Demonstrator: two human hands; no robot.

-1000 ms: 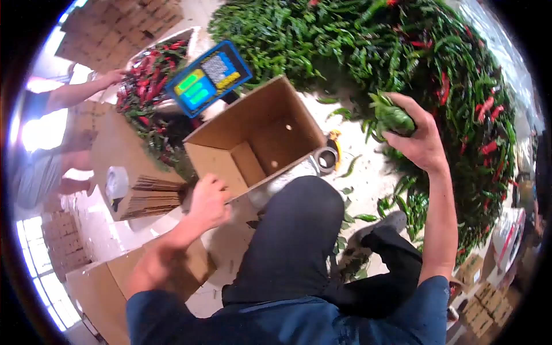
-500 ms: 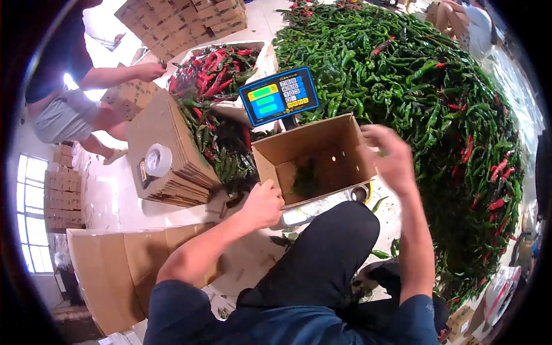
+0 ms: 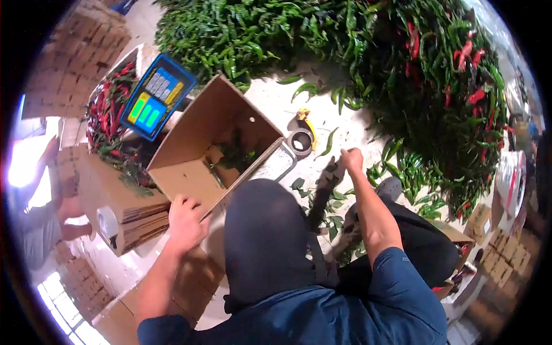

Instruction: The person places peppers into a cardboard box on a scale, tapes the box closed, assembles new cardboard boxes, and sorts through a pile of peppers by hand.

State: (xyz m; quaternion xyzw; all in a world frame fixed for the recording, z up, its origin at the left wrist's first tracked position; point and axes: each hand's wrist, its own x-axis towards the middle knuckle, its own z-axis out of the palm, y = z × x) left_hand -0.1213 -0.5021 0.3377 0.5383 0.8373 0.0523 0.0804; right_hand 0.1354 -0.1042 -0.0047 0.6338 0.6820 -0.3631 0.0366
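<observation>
An open cardboard box (image 3: 195, 132) stands tilted in view on a scale, with a few green peppers (image 3: 233, 152) at its bottom. My left hand (image 3: 187, 221) grips the box's near edge, fingers curled over it. To the right, my right hand (image 3: 352, 159) is closed over the pale floor, near a single green pepper (image 3: 329, 142); whether it holds anything is too small to tell. The blue scale display (image 3: 156, 96) rises behind the box. Beyond lies a large heap of green peppers (image 3: 322, 34) with some red ones.
A tape roll (image 3: 301, 142) and a yellow-handled tool (image 3: 306, 122) lie right of the box. Flattened cartons (image 3: 129, 201) with white tape (image 3: 107, 222) stand left, near red peppers (image 3: 106, 109). Another person's legs (image 3: 69, 221) show at far left. Leaves (image 3: 330, 213) litter the floor by my knee.
The bunch of green peppers has left my right hand, and peppers now show inside the box. My right hand has moved from the box to the floor at its right. The view has swung.
</observation>
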